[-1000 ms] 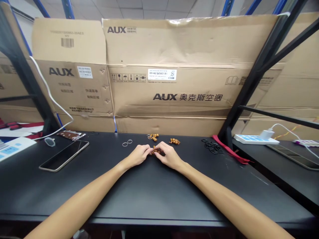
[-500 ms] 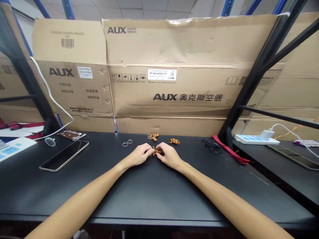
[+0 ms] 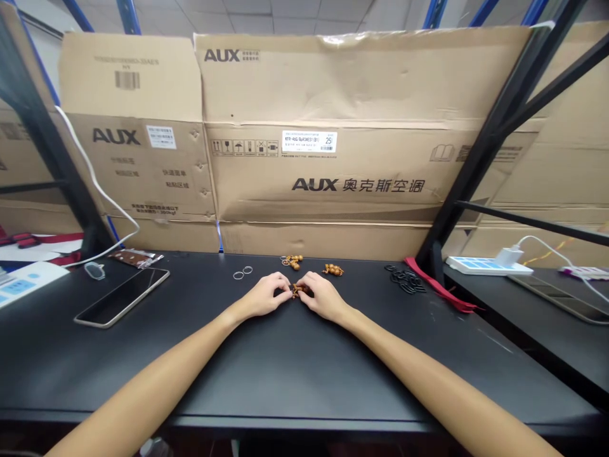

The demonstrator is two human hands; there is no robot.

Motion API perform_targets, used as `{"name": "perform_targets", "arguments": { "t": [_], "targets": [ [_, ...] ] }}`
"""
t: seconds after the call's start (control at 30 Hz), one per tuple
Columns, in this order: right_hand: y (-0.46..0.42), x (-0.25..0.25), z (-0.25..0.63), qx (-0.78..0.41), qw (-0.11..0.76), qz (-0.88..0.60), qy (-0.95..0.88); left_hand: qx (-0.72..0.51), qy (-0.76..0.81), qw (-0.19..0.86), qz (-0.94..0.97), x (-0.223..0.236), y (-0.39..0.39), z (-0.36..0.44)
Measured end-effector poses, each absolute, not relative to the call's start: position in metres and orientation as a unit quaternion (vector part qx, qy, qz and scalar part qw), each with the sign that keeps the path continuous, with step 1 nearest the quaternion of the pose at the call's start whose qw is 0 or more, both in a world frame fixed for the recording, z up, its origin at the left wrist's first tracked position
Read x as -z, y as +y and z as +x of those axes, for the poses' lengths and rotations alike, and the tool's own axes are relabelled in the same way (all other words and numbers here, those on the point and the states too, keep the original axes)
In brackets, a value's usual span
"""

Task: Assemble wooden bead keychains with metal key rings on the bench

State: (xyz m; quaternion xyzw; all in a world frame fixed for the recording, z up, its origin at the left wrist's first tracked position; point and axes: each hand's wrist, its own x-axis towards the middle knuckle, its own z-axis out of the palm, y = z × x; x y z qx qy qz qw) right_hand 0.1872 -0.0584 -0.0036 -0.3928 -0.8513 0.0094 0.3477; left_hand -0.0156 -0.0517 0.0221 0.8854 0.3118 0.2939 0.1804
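My left hand (image 3: 267,295) and my right hand (image 3: 321,296) meet over the middle of the black table (image 3: 285,368). Between them is a small brown beaded pendant (image 3: 295,291) on a cord. The right thumb and fingers close round its beads and partly hide them. At its left end the left thumb and forefinger pinch together, and something small and shiny shows at their tips. Just beyond my hands lie a beaded pendant with a metal ring (image 3: 292,261) and another beaded pendant (image 3: 333,270). Two loose metal rings (image 3: 243,273) rest left of them.
A phone (image 3: 124,297), a brown packet (image 3: 137,257) and a white power strip (image 3: 28,285) are on the left. Black loops (image 3: 404,279) and a red strap (image 3: 442,289) lie at right. Cardboard boxes (image 3: 323,209) wall off the back, between black metal posts.
My left fingertips have shifted very slightly at the left end of the pendant. The right hand keeps its hold, and the things on the table stay put.
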Motion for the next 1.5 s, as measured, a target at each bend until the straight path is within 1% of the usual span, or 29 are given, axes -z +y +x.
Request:
{"name": "perform_targets", "arguments": {
  "t": [0.23, 0.47, 0.7, 1.03, 1.33, 1.5],
  "targets": [
    [-0.063, 0.000, 0.185, -0.022, 0.359, -0.345, -0.867, -0.288, 0.321, 0.150, 0.890, -0.020, -0.051, -0.014],
    [-0.062, -0.001, 0.185, -0.005, 0.344, -0.376, -0.860, -0.293, 0.306, 0.164, 0.891, -0.025, -0.055, -0.014],
    [-0.065, -0.001, 0.184, -0.024, 0.361, -0.344, -0.867, -0.283, 0.331, 0.150, 0.888, -0.021, -0.053, -0.014],
    [-0.065, -0.001, 0.185, -0.035, 0.371, -0.340, -0.864, -0.290, 0.326, 0.130, 0.890, -0.013, -0.045, -0.015],
    [-0.064, -0.001, 0.184, -0.044, 0.382, -0.336, -0.860, -0.283, 0.327, 0.147, 0.890, -0.014, -0.046, -0.014],
    [-0.064, -0.002, 0.184, -0.030, 0.375, -0.361, -0.853, -0.287, 0.314, 0.175, 0.888, -0.018, -0.047, -0.015]
  ]
}}
